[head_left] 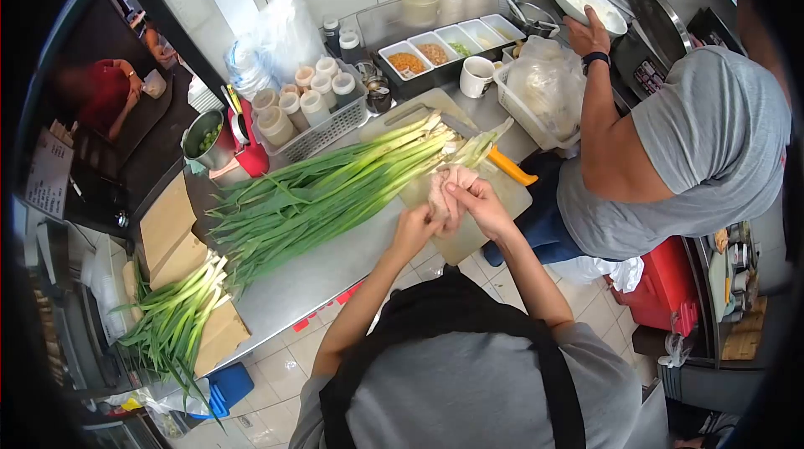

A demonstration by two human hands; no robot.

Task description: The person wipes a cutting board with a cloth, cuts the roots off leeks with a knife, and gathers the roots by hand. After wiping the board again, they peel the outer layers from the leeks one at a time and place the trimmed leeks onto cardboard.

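Note:
Both my hands grip a crumpled pale pink cloth [446, 194] above the near part of a cutting board [505, 199]. My left hand [414, 231] has its fingers closed on the cloth's lower left side. On the right side, my right hand [481, 204] pinches the cloth. Just beyond lies a big bunch of green onions [327, 177], white ends on the board and green leaves spread left over the steel counter [335, 252]. A knife with an orange handle [512, 166] rests on the board to the right, its blade partly hidden by the onions.
More green onions [197, 307] lie on cardboard [172, 223] at left. Behind stand a basket of squeeze bottles [314, 131], a metal pot [203, 135] and a topping tray [444, 55]. A co-worker [670, 139] stands close on my right, holding a white bowl [586, 3].

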